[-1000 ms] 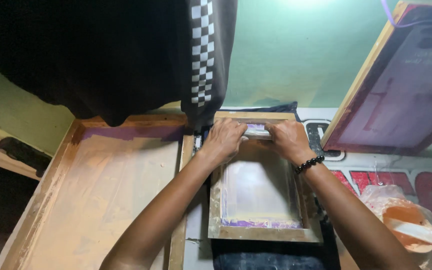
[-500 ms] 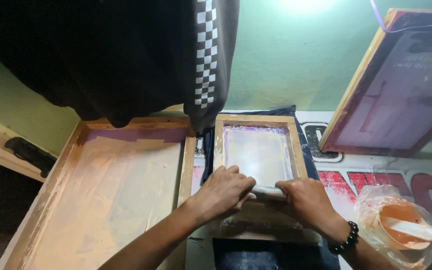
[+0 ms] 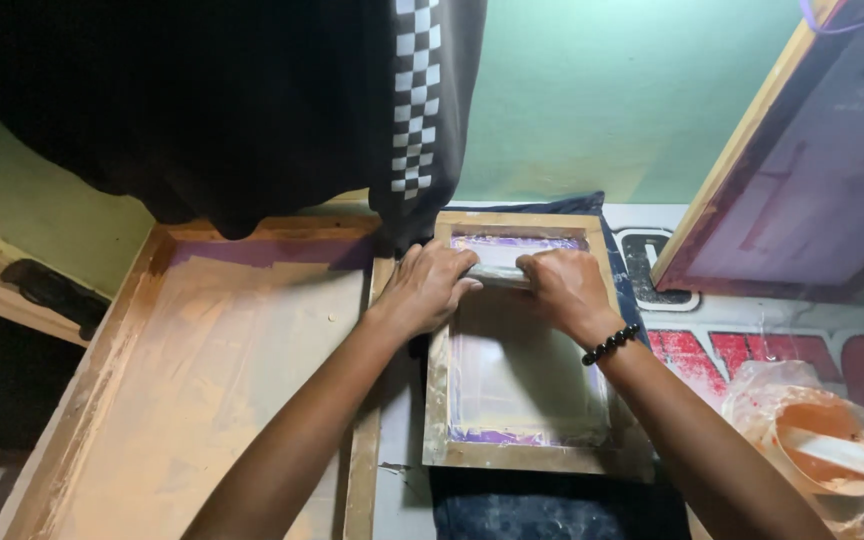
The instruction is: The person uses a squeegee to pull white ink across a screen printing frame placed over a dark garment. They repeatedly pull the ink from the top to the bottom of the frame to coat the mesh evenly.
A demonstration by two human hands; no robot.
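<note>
Wooden screen frame (image 3: pixel 439 350) flat over dark cloth (image 3: pixel 552 505); I see left hand (image 3: pixel 430 285), right hand (image 3: pixel 564 288), fingers clamped on squeegee (image 3: pixel 497 270), spreading pressure evenly.

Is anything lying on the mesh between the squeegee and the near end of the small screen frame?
Nothing visible. Both hands, left hand and right hand, grip the squeegee at the far end of the wooden frame; the mesh toward the near edge looks bare.

A white printed sheet (image 3: pixel 752 330) with red and black lettering is spread on the bench at right, partly covered by a plastic-wrapped orange tub (image 3: pixel 817 440).
</note>
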